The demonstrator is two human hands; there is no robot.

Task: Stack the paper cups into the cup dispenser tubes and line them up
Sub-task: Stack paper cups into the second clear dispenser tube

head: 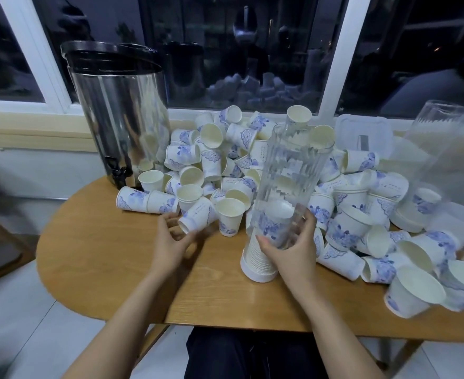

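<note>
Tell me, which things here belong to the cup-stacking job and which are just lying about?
Job: dispenser tube, held by the right hand; nested cups inside it; loose cup pile; left hand at a tipped cup.
Lying about: steel urn; clear lidded box.

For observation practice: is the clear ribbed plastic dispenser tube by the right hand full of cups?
Partly full. The clear ribbed plastic dispenser tube holds stacked paper cups only near its white base; above, it looks empty.

The right hand (288, 248) grips the lower part of a clear dispenser tube (288, 173) holding stacked cups (255, 259), while the left hand (170, 242) curls at the base of a tipped paper cup (196, 216), the loose cup heap (225, 149) beyond both hands on the tabletop (102, 255).
</note>
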